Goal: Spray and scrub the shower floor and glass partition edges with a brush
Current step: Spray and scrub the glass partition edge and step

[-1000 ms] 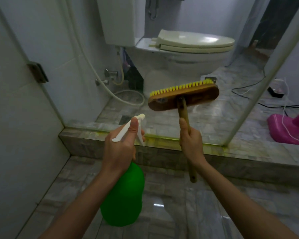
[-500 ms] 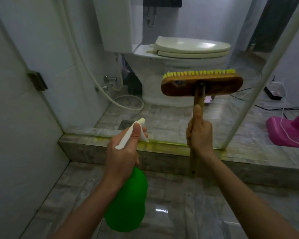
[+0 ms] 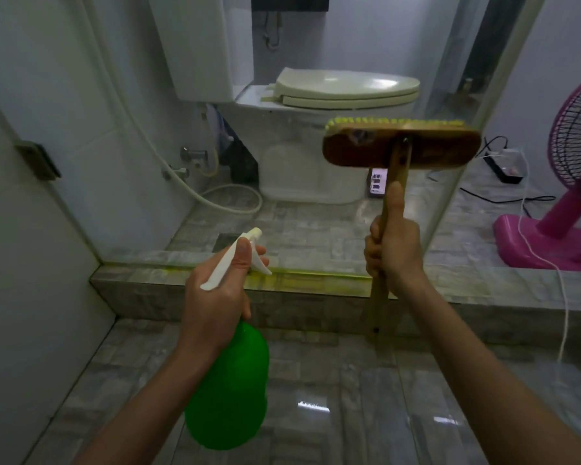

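The glass partition (image 3: 503,78) stands on a tiled kerb (image 3: 168,297) right in front of you, with a yellow-green stain along its bottom edge. Treat it as rigid but fragile: scrub along it, and don't lever the brush against it. The shower floor (image 3: 332,380) under you shines and is probably slippery.

Your right hand (image 3: 396,253) is wrapped round the wooden handle of the scrub brush (image 3: 399,151), thumb lying up the shaft. The head is raised in front of the glass, its yellow bristles facing away from you. The brush looks stiff and top-heavy, so that grip close below the head should give you good control. The handle's lower end hangs free beneath your fist.

Your left hand (image 3: 215,297) is clamped on the neck of the green spray bottle (image 3: 228,391), thumb along the white trigger head (image 3: 235,260), with the nozzle aimed at the stained edge. The bottle's plastic is opaque, so you can't tell how much liquid is inside. Expect it to be light, and slick when wet.
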